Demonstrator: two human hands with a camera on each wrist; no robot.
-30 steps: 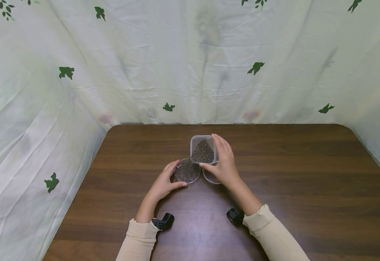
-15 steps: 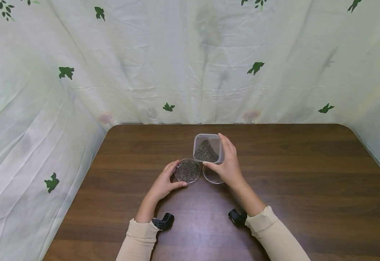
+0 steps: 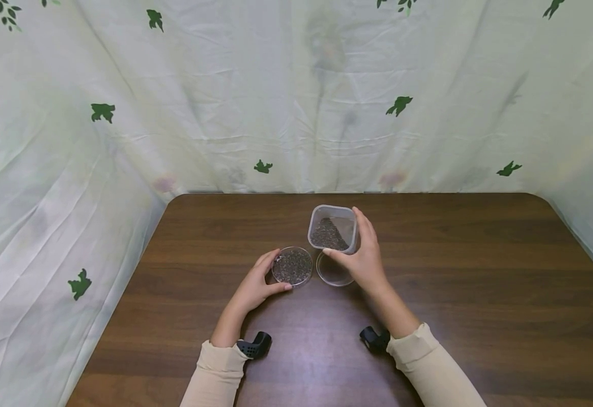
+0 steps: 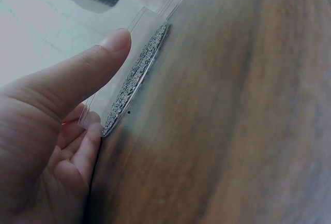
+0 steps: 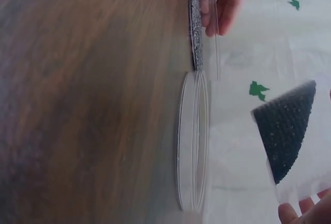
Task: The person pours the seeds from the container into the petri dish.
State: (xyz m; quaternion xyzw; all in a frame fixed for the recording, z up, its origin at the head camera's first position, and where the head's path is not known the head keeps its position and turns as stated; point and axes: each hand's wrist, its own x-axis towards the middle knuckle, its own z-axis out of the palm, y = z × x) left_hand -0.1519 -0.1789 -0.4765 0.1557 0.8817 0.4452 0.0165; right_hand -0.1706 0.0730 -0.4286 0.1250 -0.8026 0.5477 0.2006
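Observation:
My left hand [image 3: 252, 288] holds a clear, shallow petri dish [image 3: 292, 267] by its sides, thumb in front and fingers behind. A layer of small dark seed-like grains [image 4: 135, 76] covers the dish's bottom; the dish stands on the table. My right hand [image 3: 364, 265] grips a square clear plastic container [image 3: 349, 217] up off the table, behind and right of that dish. The container leans, and its dark grains [image 5: 283, 128] slope to one side. Below it, beside the filled dish, sits a second clear round dish or lid [image 3: 334, 277], with no grains seen in it.
The brown wooden table [image 3: 479, 282] runs to a white curtain [image 3: 286, 85] with green bird shapes at the back. One stray grain [image 4: 129, 112] lies on the wood by the filled dish. A black wrist device [image 3: 258, 345] is on the left wrist, another on the right.
My right hand has drawn the container rightward and slightly back, away from above the filled dish, tipping it less. More of the second round dish shows. My left hand has kept still.

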